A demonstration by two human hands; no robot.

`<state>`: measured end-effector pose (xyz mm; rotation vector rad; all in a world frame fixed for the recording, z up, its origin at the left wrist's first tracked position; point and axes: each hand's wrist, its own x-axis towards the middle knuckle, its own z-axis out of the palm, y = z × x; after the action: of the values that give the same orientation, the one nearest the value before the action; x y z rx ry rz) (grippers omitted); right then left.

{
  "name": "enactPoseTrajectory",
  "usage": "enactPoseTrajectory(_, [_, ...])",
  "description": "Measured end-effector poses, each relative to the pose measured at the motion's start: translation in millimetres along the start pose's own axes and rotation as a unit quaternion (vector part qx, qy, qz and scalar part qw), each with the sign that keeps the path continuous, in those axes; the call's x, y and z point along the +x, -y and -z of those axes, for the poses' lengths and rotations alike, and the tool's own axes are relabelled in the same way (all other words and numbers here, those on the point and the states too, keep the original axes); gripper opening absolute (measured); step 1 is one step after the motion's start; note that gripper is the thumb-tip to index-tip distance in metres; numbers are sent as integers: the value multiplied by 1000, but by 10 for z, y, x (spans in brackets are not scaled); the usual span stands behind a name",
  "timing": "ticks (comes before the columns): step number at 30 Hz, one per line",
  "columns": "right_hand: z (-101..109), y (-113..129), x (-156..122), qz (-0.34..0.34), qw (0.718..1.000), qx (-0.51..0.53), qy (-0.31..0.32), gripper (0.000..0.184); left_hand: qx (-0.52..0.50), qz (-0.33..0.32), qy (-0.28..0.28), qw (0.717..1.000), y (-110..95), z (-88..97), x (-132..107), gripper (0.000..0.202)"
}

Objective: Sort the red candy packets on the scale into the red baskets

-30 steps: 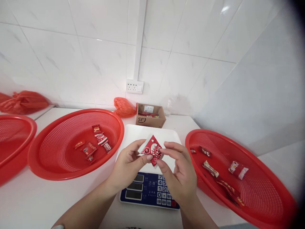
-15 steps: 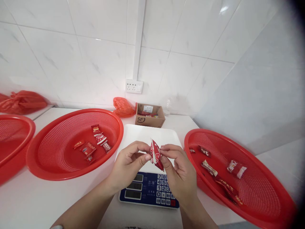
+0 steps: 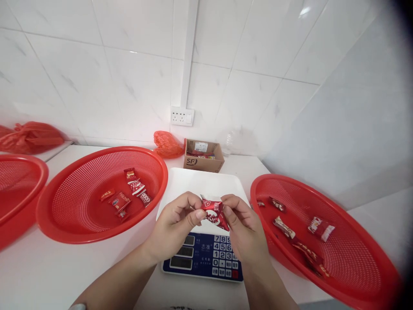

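A single camera sits on the person's head, facing forward and tilted down at the table. It looks from close above the left hand at seven o'clock and the right hand at five, with the scale beneath them at six. The tiled wall stands farther off, across ten to two, and a dark edge rims the view from two to four
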<state>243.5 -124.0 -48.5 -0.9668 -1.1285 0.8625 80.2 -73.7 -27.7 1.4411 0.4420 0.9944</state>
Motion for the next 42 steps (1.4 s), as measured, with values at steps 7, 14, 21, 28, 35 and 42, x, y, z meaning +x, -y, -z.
enactPoseTrajectory(7, [-100,101,-41,54,994,-96,-16,16,23,12,-3,1000,42,-80,-8,34])
enactPoseTrajectory(14, [-86,106,-56,66,984,-162,43,44,124,-37,-32,991,44,-85,-14,25])
enactPoseTrajectory(21, [-54,56,-51,92,983,-151,40,38,201,-50,-20,978,18,-75,-38,17])
enactPoseTrajectory(28, [-91,80,-19,49,995,-88,-15,29,208,23,28,977,62,-125,-65,37])
enactPoseTrajectory(35, [-117,80,-43,98,990,-94,-23,24,243,-38,4,969,101,-102,-68,21])
enactPoseTrajectory(42, [-93,77,-52,103,987,-119,-1,29,267,-74,1,961,85,-77,-51,18])
